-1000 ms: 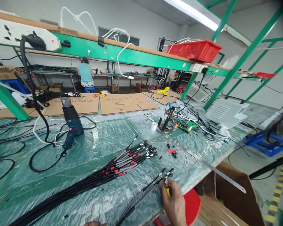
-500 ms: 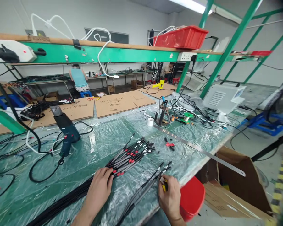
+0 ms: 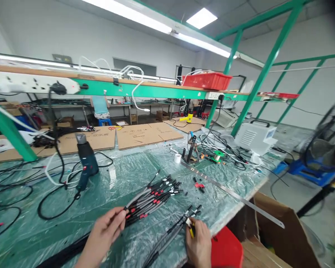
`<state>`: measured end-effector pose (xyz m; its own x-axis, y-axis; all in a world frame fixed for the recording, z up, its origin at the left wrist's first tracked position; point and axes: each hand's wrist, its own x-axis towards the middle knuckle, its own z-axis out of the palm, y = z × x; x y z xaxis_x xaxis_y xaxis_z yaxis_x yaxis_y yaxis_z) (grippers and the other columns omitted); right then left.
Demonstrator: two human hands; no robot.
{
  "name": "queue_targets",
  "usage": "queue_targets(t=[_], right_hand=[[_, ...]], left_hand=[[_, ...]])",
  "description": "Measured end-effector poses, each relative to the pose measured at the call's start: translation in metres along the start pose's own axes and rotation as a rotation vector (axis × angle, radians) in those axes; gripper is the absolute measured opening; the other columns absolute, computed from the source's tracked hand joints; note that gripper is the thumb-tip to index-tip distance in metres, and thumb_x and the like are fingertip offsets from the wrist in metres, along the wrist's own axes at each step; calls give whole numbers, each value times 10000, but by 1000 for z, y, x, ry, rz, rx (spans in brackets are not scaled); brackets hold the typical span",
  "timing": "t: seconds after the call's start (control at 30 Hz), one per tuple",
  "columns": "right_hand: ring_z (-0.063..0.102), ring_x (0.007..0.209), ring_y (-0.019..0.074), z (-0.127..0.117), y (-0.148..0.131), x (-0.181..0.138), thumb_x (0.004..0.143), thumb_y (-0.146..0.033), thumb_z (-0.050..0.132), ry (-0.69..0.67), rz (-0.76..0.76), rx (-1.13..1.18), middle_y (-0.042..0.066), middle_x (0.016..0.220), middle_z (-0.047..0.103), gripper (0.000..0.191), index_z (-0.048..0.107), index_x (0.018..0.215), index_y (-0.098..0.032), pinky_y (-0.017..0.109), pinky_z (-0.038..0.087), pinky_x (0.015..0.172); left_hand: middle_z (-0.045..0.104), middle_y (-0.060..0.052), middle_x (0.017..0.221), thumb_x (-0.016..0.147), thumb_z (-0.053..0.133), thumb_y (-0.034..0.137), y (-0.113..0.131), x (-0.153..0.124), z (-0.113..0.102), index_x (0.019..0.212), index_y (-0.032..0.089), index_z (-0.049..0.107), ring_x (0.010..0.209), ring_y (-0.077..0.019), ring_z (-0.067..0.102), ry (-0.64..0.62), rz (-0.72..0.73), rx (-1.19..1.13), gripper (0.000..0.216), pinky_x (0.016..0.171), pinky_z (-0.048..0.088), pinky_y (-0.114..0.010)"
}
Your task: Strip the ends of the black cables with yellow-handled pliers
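A large bundle of black cables (image 3: 153, 195) with red and white end sleeves lies fanned out on the plastic-covered bench. My left hand (image 3: 106, 232) pinches one cable near the bundle's left side, fingers closed on it. A smaller bundle of black cables (image 3: 174, 227) lies nearer the bench edge. My right hand (image 3: 198, 243) rests at that smaller bundle's tip, closed round a small yellow-handled tool (image 3: 190, 230).
A blue heat gun (image 3: 86, 162) with its cord lies at mid left. A long steel ruler (image 3: 231, 193) runs along the right edge. A soldering stand (image 3: 191, 149), tape roll (image 3: 178, 157), white box (image 3: 254, 136), cardboard sheets (image 3: 145, 134), red stool (image 3: 226, 249) and cardboard box (image 3: 281, 230) surround. A person sits far behind.
My left hand has slid left off the big bundle and now pinches a single cable. The view has tilted up. My right hand stays at the smaller bundle.
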<state>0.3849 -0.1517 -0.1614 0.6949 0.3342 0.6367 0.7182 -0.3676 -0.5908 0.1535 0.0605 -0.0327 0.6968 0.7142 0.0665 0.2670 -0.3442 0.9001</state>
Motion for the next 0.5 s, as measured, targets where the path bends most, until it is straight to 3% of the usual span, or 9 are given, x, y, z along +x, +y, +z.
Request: queue_targets(t=[0.07,0.13,0.2,0.27,0.37,0.5], right_hand=[[563,709,255,-3,-18,5,852,-727,473,14,74,89,73,717,612,553,627,837,-197,409,433,702],[581,783,291,-8,-48,15,861,-702,483,-1,167,187,109,778,628,531,625,869,-191,428,428,757],[607,898,290,-16,-87,31,887,-615,527,-133,233,315,115,931,666,448,646,971,-191,386,438,800],[619,847,249,-22,-127,52,894,-577,542,-328,274,446,68,879,674,402,676,954,-203,330,454,755],[590,715,199,-25,-174,86,915,-631,434,-587,338,605,35,695,604,530,681,761,-188,298,462,699],[497,541,147,-13,-197,110,827,-677,521,-800,477,700,-7,592,514,529,681,786,-174,268,425,546]], left_hand=[[486,66,607,913,535,476,16,-16,-5,876,140,624,409,-31,290,-27,-143,-459,349,462,276,-199],[499,60,608,838,656,425,32,-29,-5,926,129,657,410,-21,284,-91,-246,-815,308,449,222,-201],[535,36,612,806,680,350,43,-38,-2,936,113,691,401,-22,317,-142,-311,-1037,271,448,219,-210],[581,0,638,782,650,270,50,-44,3,953,96,714,400,-36,375,-209,-339,-1170,253,449,232,-220],[623,-39,677,750,573,186,53,-48,12,1007,78,724,411,-57,435,-291,-317,-1235,317,455,257,-227],[640,-55,684,725,555,150,52,-47,20,1047,58,714,413,-59,443,-333,-284,-1161,371,444,259,-218]])
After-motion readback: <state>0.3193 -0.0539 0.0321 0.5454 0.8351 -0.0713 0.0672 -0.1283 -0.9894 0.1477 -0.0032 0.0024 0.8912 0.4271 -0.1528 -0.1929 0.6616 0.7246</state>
